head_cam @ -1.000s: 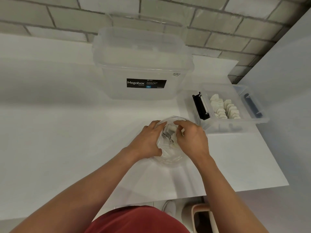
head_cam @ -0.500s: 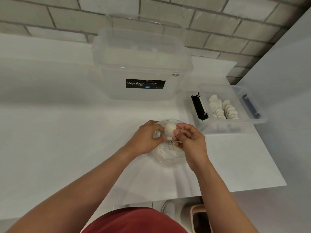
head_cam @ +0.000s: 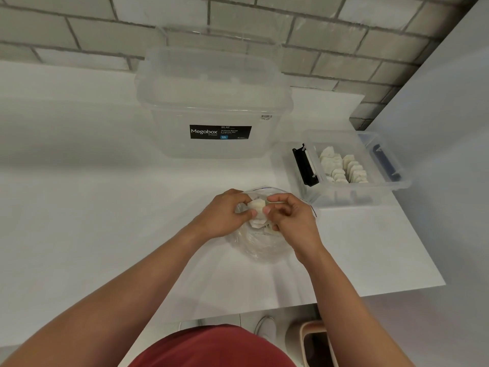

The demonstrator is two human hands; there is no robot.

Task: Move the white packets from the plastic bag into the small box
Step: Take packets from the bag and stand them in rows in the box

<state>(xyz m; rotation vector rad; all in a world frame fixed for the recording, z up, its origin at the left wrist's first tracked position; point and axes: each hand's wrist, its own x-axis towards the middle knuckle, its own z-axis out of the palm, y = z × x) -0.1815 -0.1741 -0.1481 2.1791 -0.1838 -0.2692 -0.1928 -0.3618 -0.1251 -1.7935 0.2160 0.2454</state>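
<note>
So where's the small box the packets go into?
In the head view the small box sits on the table, far right, beside the big Megabox tub and just beyond the plastic bag.

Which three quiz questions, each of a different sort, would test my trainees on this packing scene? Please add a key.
1. True or false: the small box already holds white packets.
2. What do the left hand and right hand pinch above the plastic bag? A: a stack of packets. B: a spoon. C: a lid.
3. Fill in: seen from the person, the small box stands to the ___ of the Megabox storage box.
Key: 1 true; 2 A; 3 right.
</note>
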